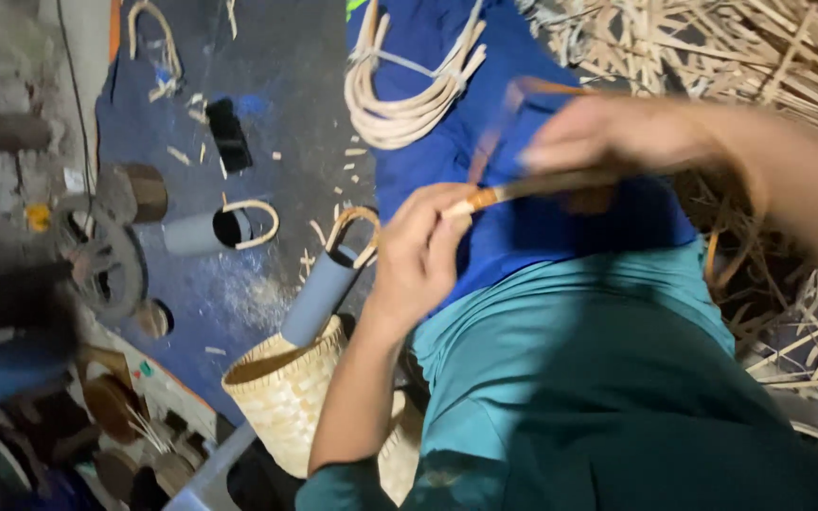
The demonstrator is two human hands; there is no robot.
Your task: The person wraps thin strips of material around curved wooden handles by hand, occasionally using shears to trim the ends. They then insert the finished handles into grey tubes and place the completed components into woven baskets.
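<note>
Both hands are working one cane strip (523, 189) over my lap: left hand (418, 251) pinching its orange-wrapped end, right hand (608, 132) (blurred) seemingly gripping the far part. Wrapping is barely begun; most of the strip is still bare.

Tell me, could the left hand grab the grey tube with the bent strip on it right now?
Probably not yet: the left hand is pinching a thin strip also held by the right hand. The grey tube lies close beside it, nothing between.
</note>
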